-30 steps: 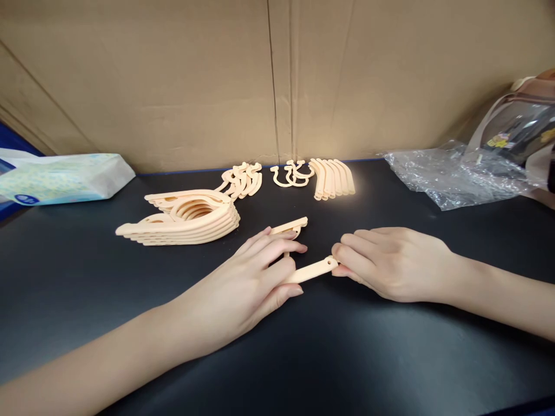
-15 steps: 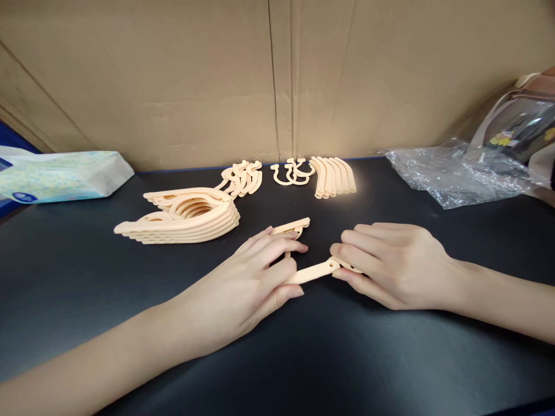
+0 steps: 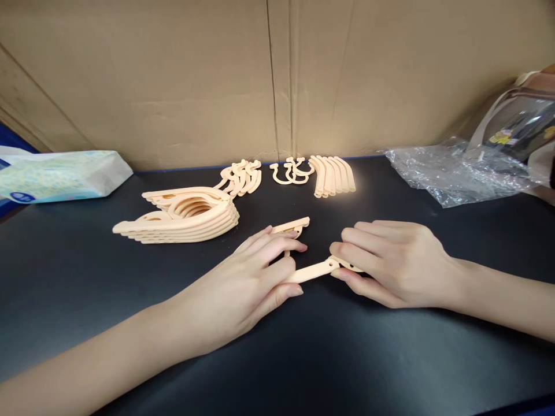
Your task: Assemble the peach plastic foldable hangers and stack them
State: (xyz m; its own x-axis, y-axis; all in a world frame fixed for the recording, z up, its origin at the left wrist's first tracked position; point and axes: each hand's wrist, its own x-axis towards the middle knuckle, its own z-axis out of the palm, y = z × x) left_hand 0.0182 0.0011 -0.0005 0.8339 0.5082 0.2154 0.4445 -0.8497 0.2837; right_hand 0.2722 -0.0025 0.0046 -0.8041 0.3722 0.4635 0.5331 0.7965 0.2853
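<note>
Hanger arm (image 3: pixel 310 271), clasped by the left hand (image 3: pixel 247 289), points lengthwise toward the right hand (image 3: pixel 390 263), which pinches a slim piece (image 3: pixel 349 265) at the arm's holed end.

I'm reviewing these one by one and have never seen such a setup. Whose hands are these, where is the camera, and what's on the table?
No machine here: these are one person's bare hands, seen from a camera worn on their head, looking forward and down. The left hand holds a pale frame, partly hiding it. The right hand pinches a pale piece at its end; I can't tell whether they're joined. On the dark table are stacked frames, hooks, bars, a tissue pack and clear plastic.
</note>
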